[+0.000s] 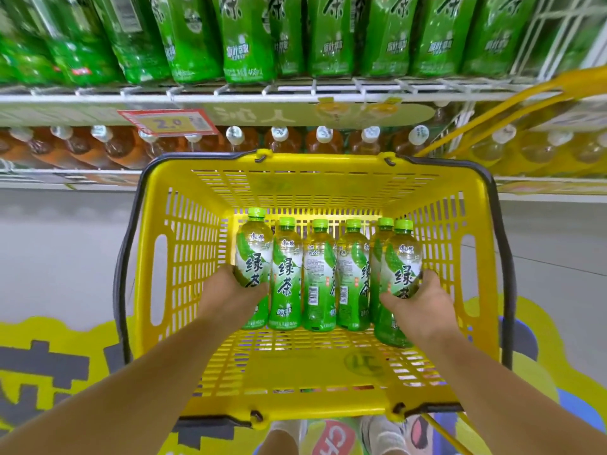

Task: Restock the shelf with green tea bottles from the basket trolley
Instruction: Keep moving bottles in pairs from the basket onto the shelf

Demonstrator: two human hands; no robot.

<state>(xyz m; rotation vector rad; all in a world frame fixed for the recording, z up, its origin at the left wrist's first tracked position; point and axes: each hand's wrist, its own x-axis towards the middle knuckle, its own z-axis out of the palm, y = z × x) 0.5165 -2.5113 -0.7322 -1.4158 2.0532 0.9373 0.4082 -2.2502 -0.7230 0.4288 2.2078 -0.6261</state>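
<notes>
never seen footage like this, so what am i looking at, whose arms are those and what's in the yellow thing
There is one picture, from a camera worn on a person's head, looking down at their own bare arms. The yellow thing is a basket standing before a shop shelf. Six green tea bottles lie in it. The left hand has its grip on the leftmost bottle; the right hand has its grip on the rightmost bottle. More green tea stands on the shelf above.

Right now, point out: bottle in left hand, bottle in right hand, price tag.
bottle in left hand (254,254): head view, on its white label.
bottle in right hand (402,267): head view, on its label.
price tag (167,122): head view, on its yellow centre.
</notes>
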